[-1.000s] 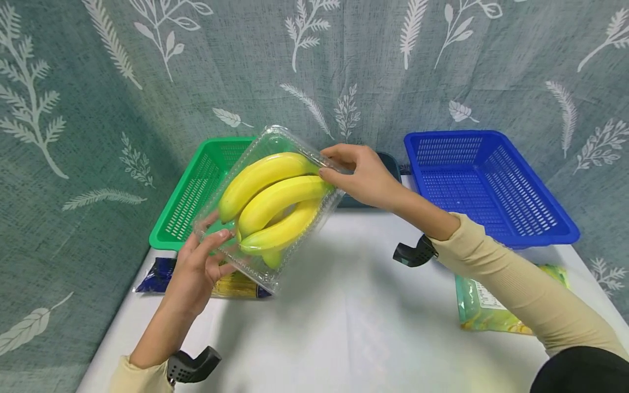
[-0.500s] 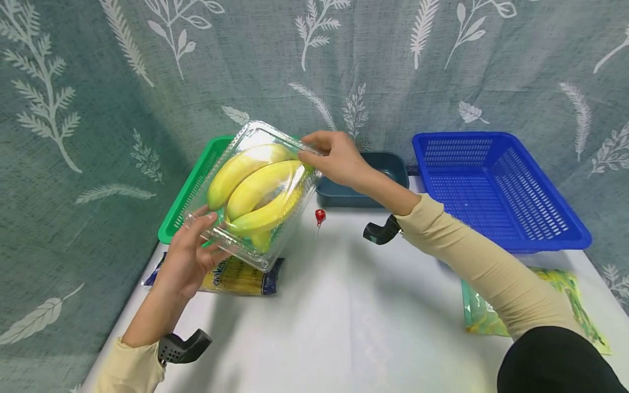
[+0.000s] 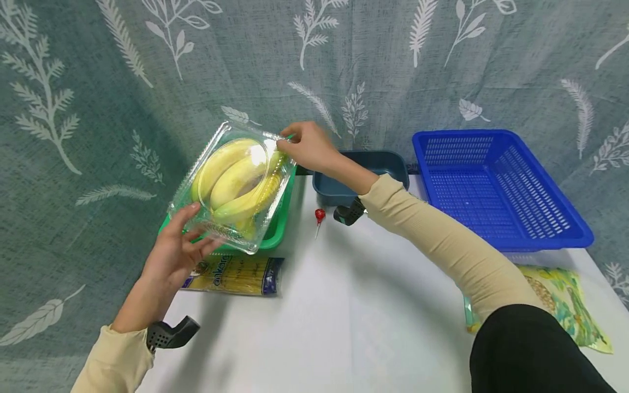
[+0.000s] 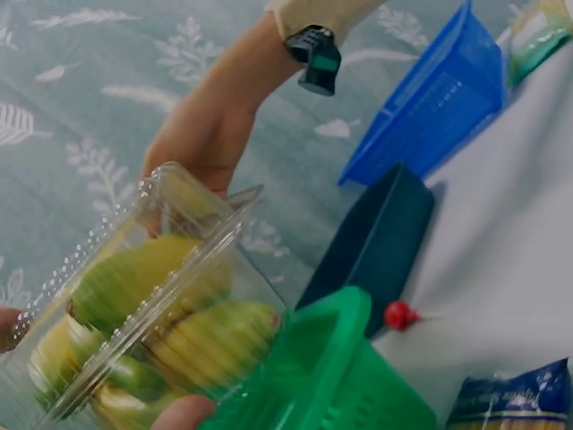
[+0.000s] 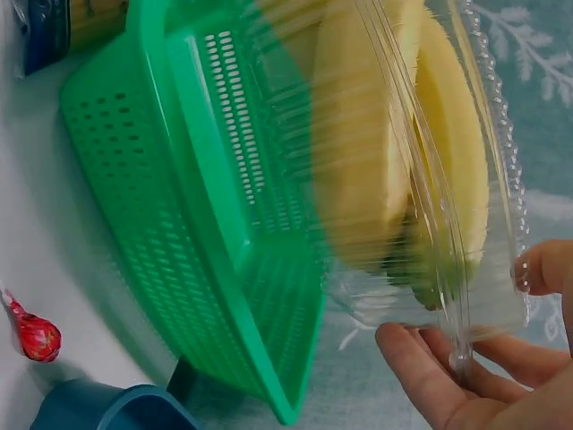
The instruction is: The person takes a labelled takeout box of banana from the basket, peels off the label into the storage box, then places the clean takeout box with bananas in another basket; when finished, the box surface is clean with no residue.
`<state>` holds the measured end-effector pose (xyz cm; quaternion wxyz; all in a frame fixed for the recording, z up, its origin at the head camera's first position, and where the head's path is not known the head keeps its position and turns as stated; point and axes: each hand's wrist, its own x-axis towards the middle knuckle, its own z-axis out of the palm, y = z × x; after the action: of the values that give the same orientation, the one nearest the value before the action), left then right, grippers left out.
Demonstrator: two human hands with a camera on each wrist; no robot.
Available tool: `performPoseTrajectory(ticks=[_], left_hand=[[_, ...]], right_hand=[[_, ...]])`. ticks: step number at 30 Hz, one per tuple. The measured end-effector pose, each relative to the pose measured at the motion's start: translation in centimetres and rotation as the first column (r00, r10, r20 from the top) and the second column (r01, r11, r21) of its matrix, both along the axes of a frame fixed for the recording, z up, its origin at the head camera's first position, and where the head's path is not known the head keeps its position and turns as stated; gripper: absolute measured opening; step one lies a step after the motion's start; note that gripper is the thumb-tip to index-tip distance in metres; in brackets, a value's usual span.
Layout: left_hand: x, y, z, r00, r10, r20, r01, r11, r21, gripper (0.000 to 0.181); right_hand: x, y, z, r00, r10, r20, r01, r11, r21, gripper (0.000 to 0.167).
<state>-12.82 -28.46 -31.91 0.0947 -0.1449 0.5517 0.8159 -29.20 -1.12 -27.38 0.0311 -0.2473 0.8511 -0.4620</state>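
Note:
A clear plastic clamshell box (image 3: 262, 218) with several yellow bananas (image 3: 236, 177) inside is held tilted above the green basket (image 3: 278, 232). My left hand (image 3: 172, 251) grips the box's near left corner, thumb on top and fingers beneath. At the far right corner my right hand (image 3: 309, 144) pinches the rim; the right wrist view shows its fingers and thumb on either side of the box's edge. Much of the basket is hidden behind the box in the head view, while its perforated green wall (image 5: 152, 215) shows in the right wrist view.
A dark teal tub (image 3: 339, 188) stands right of the green basket, with a red lollipop (image 3: 320, 214) in front. Farther right is a blue basket (image 3: 472, 191). A pasta packet (image 3: 241, 274) lies before the green basket; a green-yellow bag (image 3: 570, 305) lies at right, partly behind my arm.
Both hands have carried the box of bananas leftward and a little away, over the green basket. The teal tub and the lollipop, earlier partly or wholly covered, have come into sight.

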Motion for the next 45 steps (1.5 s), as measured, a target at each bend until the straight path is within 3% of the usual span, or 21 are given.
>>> performPoseTrajectory(ticks=[6, 11, 16, 25, 35, 42, 45], left_hand=[[-1.0, -0.4, -0.1, 0.998, 0.029, 0.048, -0.033, 0.995, 0.089, 0.080], [-2.4, -1.3, -0.3, 0.997, 0.045, 0.065, -0.050, 0.997, 0.066, 0.069], [-3.3, -1.8, -0.1, 0.996, 0.042, 0.077, -0.048, 0.996, 0.077, 0.078], [-5.3, -1.9, 0.0, 0.986, 0.073, 0.147, -0.107, 0.965, 0.239, 0.079], [-7.2, -1.7, 0.0, 0.982, 0.030, 0.187, -0.068, 0.977, 0.201, 0.095], [-8.0, -1.9, -0.5, 0.952, 0.054, 0.301, -0.143, 0.949, 0.281, 0.100], [-8.1, -2.1, -0.8, 0.945, 0.045, 0.324, -0.146, 0.944, 0.296, 0.099]], right_hand=[[-1.1, -1.4, -0.8, 0.998, -0.047, 0.050, 0.047, 0.999, -0.011, 0.038], [-1.9, -2.3, -1.7, 0.991, -0.064, 0.121, 0.072, 0.996, -0.059, 0.045], [-2.0, -2.6, -1.6, 0.985, -0.048, 0.168, 0.053, 0.998, -0.026, 0.054], [-2.2, -2.4, -1.8, 0.987, -0.072, 0.144, 0.066, 0.997, 0.048, 0.051], [-0.9, -1.9, -3.0, 0.994, -0.030, 0.101, 0.026, 0.999, 0.043, 0.049], [0.6, -1.4, -4.3, 0.997, -0.008, 0.083, 0.003, 0.998, 0.063, 0.047], [1.1, -1.2, -4.6, 0.997, 0.010, 0.078, -0.014, 0.998, 0.057, 0.047]])
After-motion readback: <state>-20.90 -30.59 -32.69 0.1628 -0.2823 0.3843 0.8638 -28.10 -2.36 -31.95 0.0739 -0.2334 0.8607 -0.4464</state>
